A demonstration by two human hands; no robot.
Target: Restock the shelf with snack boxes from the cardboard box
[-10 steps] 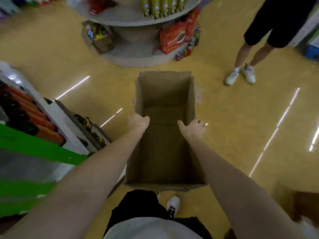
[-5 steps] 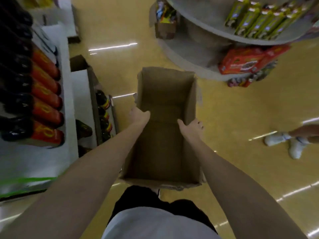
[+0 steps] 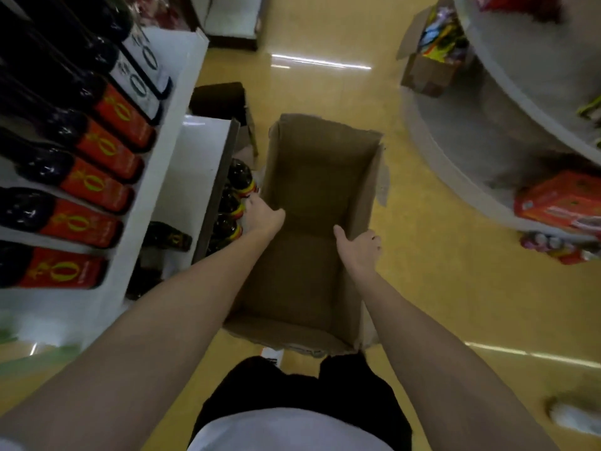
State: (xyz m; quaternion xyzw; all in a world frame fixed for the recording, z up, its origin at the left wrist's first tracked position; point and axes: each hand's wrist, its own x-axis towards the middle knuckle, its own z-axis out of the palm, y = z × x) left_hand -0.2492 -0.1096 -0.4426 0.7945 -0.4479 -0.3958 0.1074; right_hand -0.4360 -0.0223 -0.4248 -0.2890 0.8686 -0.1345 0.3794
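Observation:
I carry an open brown cardboard box (image 3: 312, 196) in front of me, above the yellow floor. No snack boxes show inside it; only bare cardboard is visible. My left hand (image 3: 265, 216) grips the box's left wall, thumb inside. My right hand (image 3: 359, 247) grips the right wall, thumb inside and fingers outside. The white shelf unit (image 3: 182, 177) stands right beside the box on the left.
Dark bottles with red labels (image 3: 87, 180) lie in rows on the left shelf, more bottles (image 3: 234, 196) lower down. A round grey display (image 3: 487, 131) on the right holds an orange carton (image 3: 559, 203) and an open box of goods (image 3: 432, 60). A white shoe (image 3: 572, 418) shows at bottom right.
I have turned left with the box: the bottle shelf has come nearer, the round display has swung to the right, and the other person's legs have left the view. Both hands keep their grip.

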